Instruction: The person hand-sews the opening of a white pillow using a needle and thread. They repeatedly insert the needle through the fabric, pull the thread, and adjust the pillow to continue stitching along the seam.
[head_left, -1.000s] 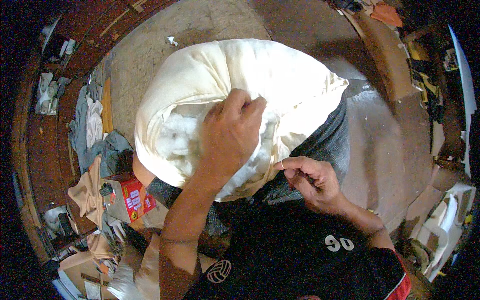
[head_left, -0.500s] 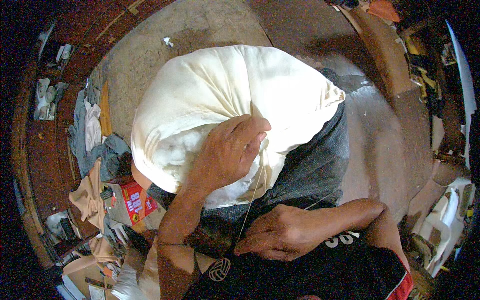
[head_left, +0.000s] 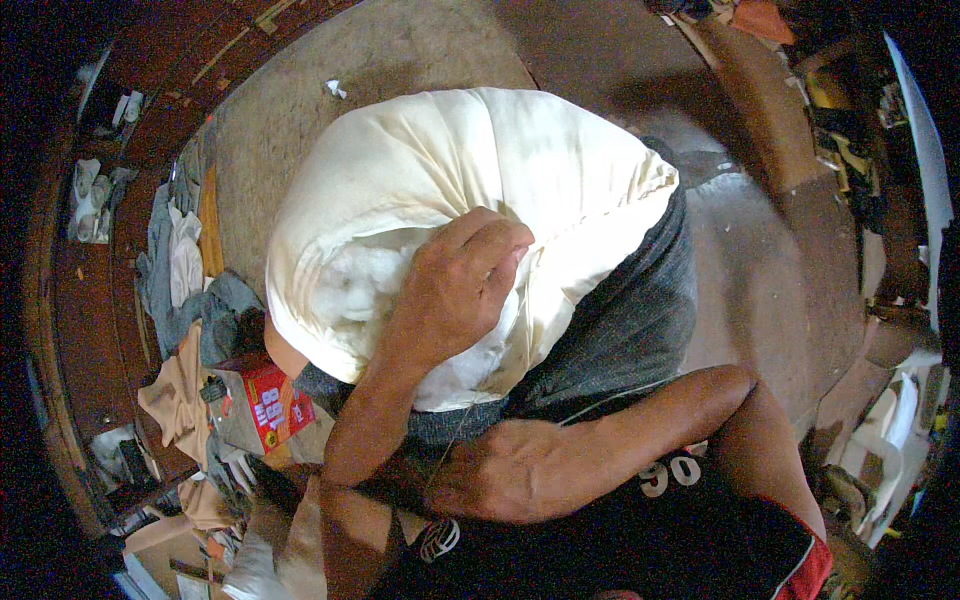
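The cushion [head_left: 400, 150] lies on the lap, its near edge gaping over white stuffing [head_left: 355, 285]; floor [head_left: 760, 265] spreads past its far and right edges. The left hand [head_left: 458, 285], above it, hides part of the opening, fingertips pinched on the seam. Nearer the body, the right hand's [head_left: 490, 475] fingers are obscured; whether they grip, I cannot tell.

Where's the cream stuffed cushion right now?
In the head view, the cream stuffed cushion lies just above centre, over the dark trousers, with the left hand at its opening.
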